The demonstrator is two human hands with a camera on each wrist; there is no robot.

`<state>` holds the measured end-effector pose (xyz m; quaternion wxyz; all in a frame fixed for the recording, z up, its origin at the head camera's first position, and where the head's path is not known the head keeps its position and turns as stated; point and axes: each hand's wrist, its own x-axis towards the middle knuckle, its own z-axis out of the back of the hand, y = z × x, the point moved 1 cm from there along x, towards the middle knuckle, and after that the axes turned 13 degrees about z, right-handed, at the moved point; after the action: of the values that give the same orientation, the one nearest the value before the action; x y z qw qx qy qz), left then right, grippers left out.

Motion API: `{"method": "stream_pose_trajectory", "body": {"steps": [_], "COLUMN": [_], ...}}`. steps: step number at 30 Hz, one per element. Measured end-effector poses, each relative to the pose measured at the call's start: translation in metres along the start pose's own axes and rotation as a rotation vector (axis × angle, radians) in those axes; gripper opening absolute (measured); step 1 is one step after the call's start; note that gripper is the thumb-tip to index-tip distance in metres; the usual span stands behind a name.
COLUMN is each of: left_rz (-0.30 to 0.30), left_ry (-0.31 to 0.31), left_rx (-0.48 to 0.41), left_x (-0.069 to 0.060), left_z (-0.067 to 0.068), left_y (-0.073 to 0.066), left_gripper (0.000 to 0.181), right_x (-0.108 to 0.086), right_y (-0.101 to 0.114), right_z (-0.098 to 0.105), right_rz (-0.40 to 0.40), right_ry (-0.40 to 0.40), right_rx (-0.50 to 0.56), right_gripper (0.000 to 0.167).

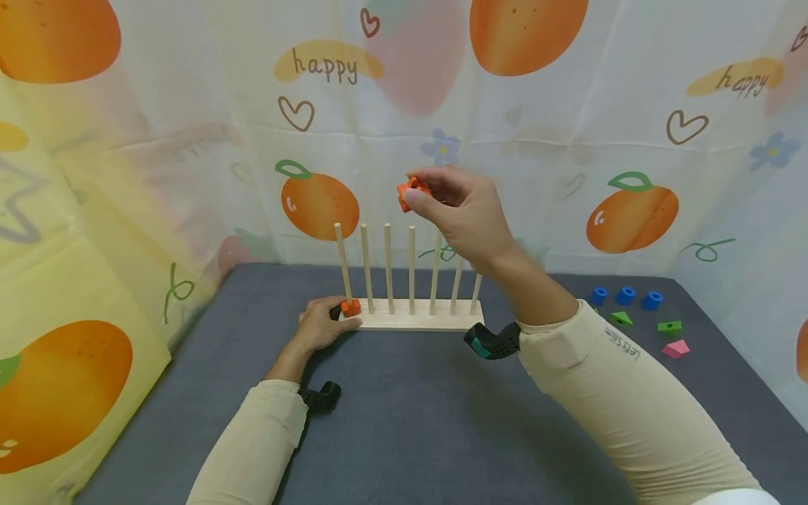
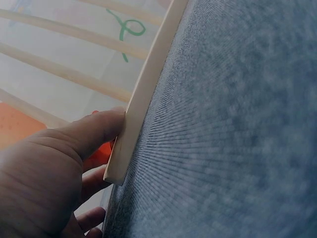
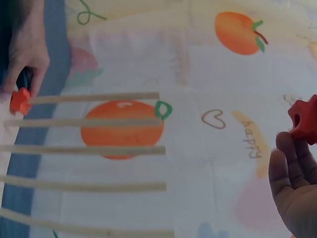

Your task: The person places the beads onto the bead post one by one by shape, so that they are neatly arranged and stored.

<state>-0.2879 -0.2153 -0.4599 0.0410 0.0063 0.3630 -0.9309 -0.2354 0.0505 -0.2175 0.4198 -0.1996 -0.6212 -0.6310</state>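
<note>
My right hand (image 1: 463,210) is raised above the pegs, pinching an orange star-shaped bead (image 1: 413,193) between thumb and fingers. A hole through the star (image 3: 304,119) shows in the right wrist view. Below stands a wooden peg board (image 1: 413,321) with a row of several upright pegs (image 1: 388,270). Another orange star bead (image 1: 351,307) sits at the bottom of the leftmost peg. My left hand (image 1: 320,324) holds the board's left end, its thumb (image 2: 101,126) against the front edge in the left wrist view. Some of its fingers are hidden behind the board.
On the right of the grey tabletop (image 1: 404,421) lie several loose pieces: blue round beads (image 1: 625,295), green pieces (image 1: 669,327) and a pink one (image 1: 676,348). A printed cloth (image 1: 536,140) hangs behind the table. My right forearm covers part of the rightmost pegs.
</note>
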Motion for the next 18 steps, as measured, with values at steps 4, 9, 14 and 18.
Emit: {"method": "stream_pose_trajectory", "body": {"steps": [4, 9, 14, 18], "left_rz": [-0.004, -0.001, -0.004, -0.002], "left_ry": [0.007, -0.003, 0.001, 0.000], "left_rx": [0.014, 0.021, 0.018, 0.008], "left_x": [0.001, 0.001, 0.001, 0.000], "left_z": [0.000, 0.001, 0.001, 0.001], "left_y": [0.000, 0.000, -0.003, -0.002], "left_gripper": [0.057, 0.058, 0.058, 0.056], "right_x": [0.010, 0.021, 0.026, 0.027], "right_y": [-0.012, -0.032, -0.051, -0.063], "right_z": [-0.018, -0.040, -0.057, -0.070], "right_rz": [-0.036, -0.073, -0.145, -0.167], "right_ry": [-0.002, -0.002, 0.001, 0.017], "right_rx": [0.025, 0.035, -0.009, -0.055], "right_gripper": [0.026, 0.027, 0.027, 0.026]}}
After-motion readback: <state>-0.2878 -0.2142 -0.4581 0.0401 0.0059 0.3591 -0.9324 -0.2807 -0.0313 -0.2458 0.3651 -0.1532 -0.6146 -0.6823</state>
